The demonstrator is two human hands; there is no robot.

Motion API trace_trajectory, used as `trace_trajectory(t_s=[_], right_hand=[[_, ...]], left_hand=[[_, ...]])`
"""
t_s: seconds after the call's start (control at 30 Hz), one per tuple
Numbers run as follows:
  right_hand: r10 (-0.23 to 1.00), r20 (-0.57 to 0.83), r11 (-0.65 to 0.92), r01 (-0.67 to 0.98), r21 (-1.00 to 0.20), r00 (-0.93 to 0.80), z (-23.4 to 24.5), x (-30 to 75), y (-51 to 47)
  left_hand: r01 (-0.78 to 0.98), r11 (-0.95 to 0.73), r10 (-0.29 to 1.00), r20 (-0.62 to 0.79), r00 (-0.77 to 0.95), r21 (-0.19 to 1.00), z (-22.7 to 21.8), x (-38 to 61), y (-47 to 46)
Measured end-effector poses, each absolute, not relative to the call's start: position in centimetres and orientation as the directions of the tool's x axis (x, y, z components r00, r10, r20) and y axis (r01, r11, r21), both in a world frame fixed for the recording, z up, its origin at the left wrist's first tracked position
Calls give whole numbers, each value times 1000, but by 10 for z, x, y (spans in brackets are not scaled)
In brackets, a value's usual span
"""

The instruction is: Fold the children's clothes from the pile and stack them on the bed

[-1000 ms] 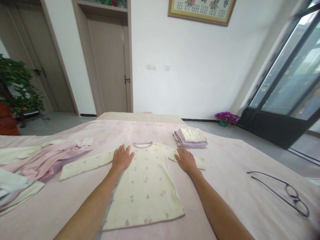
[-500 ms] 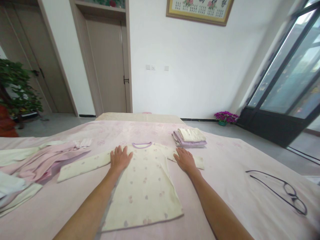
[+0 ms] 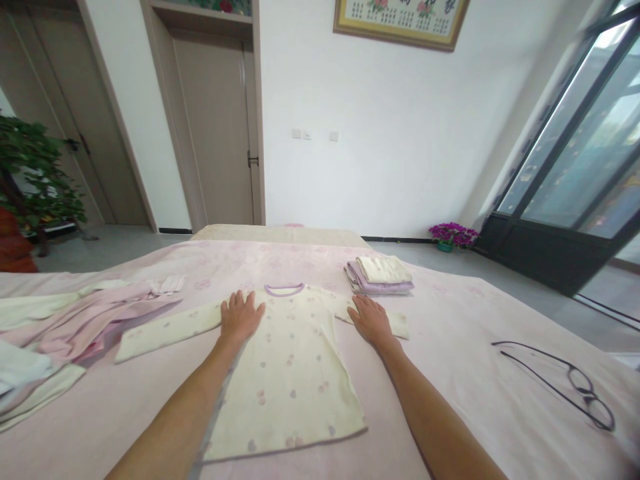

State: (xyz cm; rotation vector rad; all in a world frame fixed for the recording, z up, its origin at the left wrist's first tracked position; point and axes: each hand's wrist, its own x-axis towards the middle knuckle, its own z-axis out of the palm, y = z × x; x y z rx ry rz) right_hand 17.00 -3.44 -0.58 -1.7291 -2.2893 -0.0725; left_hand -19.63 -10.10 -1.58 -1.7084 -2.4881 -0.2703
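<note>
The left hand (image 3: 241, 317) and right hand (image 3: 371, 320) lie flat on the shoulders of the shirt (image 3: 295, 360), fingers spread and gripping nothing (shirt spread out mid-bed (image 3: 450, 333)). Hands and shirt are unchanged since half a second ago.

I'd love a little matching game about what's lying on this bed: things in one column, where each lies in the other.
1 yellow top
2 folded stack
3 glasses
4 loose clothes pile

A far left of the bed
B just beyond the right hand
C alone on the bed's right side
D spread flat, with the left hand on it

Pairs: 1-D, 2-B, 3-C, 4-A
</note>
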Motion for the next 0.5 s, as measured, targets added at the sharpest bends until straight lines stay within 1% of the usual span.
trace_trajectory(t_s=[0.5], right_hand=[[934,259,285,951,-123,-246,-9,172,-31]], left_hand=[[933,349,913,193,-360,93,-15,-198,-100]])
